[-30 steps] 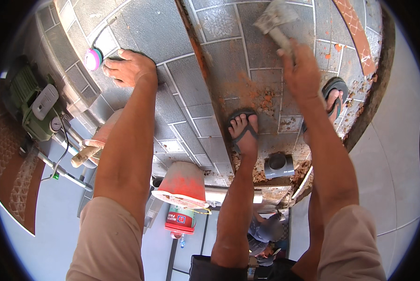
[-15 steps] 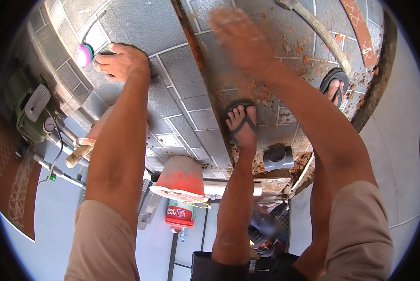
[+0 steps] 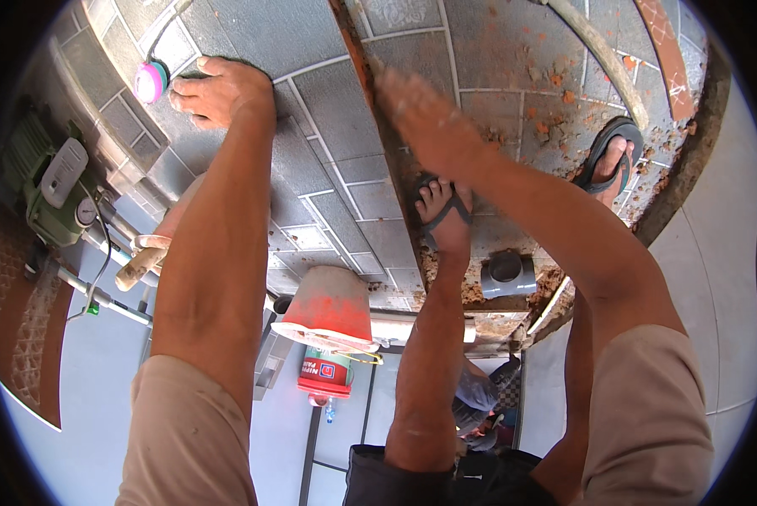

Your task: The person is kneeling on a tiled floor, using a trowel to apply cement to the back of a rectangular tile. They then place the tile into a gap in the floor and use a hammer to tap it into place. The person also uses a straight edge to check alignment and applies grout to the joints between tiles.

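My left hand (image 3: 225,91) lies on the grey tiles (image 3: 311,38) of the left surface, fingers apart and nothing held. Close to its fingertips is a small round pink and teal object (image 3: 150,82) with a dark cord. Motion softens my right hand (image 3: 429,122), which has its fingers stretched out along the dark, dirt-lined edge (image 3: 370,93) between the two tiled surfaces; nothing shows in it. Whether its fingertips touch that edge I cannot tell. Reddish crumbs of dirt (image 3: 547,126) lie on the tiles to its right.
A wooden-handled tool (image 3: 602,63) lies at the upper right, near a brown patterned strip (image 3: 667,59). My sandalled feet (image 3: 446,215) stand on the dirty tiles by a grey pipe fitting (image 3: 507,274). Lower down are a red-stained bucket (image 3: 328,304), a green machine (image 3: 45,181) and another person (image 3: 475,392).
My right hand has swept down from the upper tiles to the dirt-lined edge. My left hand stays in place on the tiles, while the view has shifted slightly.
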A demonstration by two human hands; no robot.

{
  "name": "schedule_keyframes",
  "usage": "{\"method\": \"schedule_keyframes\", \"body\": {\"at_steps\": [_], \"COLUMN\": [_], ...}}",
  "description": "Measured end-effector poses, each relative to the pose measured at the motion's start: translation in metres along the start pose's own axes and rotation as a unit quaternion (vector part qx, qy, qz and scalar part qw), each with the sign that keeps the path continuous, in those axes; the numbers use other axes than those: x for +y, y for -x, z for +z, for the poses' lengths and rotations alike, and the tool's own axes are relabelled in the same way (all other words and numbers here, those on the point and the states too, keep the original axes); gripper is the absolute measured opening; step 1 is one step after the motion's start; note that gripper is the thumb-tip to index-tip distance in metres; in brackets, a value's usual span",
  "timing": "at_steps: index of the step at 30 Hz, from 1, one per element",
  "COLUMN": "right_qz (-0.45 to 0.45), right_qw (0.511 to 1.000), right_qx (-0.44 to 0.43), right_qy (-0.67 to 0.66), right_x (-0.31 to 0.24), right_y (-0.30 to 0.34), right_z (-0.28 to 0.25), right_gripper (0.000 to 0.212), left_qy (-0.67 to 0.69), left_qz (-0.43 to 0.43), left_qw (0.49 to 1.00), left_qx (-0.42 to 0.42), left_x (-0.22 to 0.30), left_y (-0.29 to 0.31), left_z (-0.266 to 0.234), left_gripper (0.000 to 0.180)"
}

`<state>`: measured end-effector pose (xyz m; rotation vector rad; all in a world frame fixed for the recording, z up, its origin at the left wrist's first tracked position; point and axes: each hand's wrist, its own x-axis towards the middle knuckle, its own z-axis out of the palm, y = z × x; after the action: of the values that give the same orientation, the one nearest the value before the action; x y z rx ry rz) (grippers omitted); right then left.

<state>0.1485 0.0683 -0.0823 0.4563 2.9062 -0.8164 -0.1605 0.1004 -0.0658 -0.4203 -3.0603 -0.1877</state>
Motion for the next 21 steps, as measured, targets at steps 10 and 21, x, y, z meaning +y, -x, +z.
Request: {"method": "schedule_keyframes", "body": {"at_steps": [10,21], "right_qz": [0.105,-0.024], "right_qw": [0.98,0.997], "right_qx": [0.168,-0.062], "right_qy": [-0.025,-0.046], "right_x": [0.087,0.118], "right_y": [-0.098,-0.044], "right_z": [-0.059,-0.069], "right_gripper": [0.067,0.061], "left_qy": [0.002,-0.01], "left_qz": [0.036,0.02], "left_qw": [0.999,1.0], "left_qx": [0.018,0.014], "left_x": [-0.003,0.002], "left_y": [-0.005,-0.002], "left_z": [-0.002,-0.012], "left_gripper": [0.071,0.067]}}
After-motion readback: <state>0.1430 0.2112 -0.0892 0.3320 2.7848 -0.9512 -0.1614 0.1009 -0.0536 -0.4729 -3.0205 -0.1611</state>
